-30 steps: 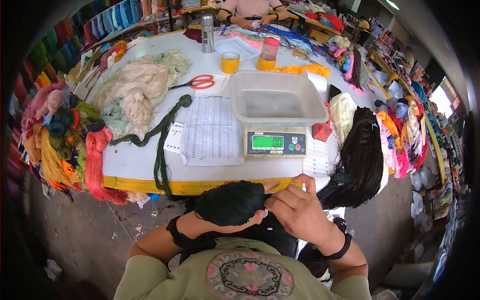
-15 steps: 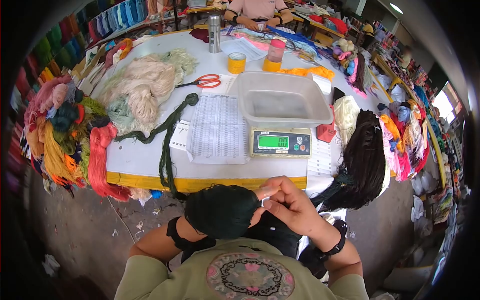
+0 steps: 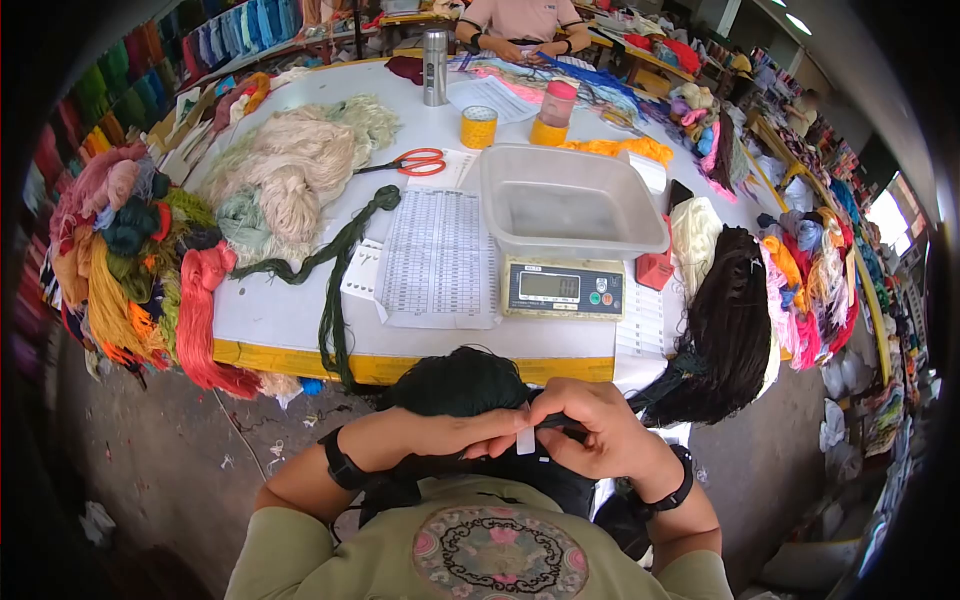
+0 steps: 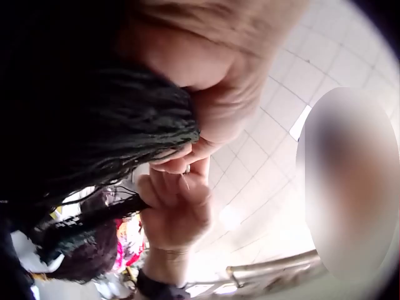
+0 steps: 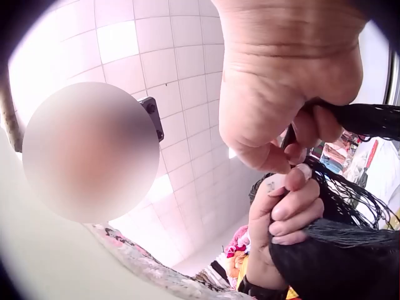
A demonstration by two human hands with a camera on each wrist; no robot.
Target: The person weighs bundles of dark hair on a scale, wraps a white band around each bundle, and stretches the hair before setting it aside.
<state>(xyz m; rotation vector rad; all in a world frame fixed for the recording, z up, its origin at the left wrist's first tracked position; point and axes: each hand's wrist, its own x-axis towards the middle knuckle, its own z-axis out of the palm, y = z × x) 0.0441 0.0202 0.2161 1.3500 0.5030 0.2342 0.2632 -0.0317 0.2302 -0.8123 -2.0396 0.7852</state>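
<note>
A thick hank of very dark green yarn (image 3: 458, 383) is in my left hand (image 3: 440, 432), in front of the table's near edge. In the right wrist view, the left hand's fingers (image 5: 294, 215) curl round the hank. My right hand (image 3: 595, 428) meets the left fingertips and pinches a dark length of yarn (image 5: 369, 120). Between the two hands hangs a small white tag (image 3: 526, 441). Loose strands fan out from the hank (image 4: 140, 115) in the left wrist view.
Ahead stand a scale (image 3: 562, 288) and a clear plastic tub (image 3: 573, 235). Printed sheets (image 3: 437, 260), orange-handled scissors (image 3: 420, 162) and a green skein (image 3: 340, 275) lie left of them. A black skein (image 3: 728, 320) drapes off the right edge. Another person (image 3: 520, 25) sits opposite.
The hank has tilted and the left hand's back has turned into view. The right hand has shifted slightly down, its fingers more curled. The white tag now shows fully. The scale's green display light has gone off.
</note>
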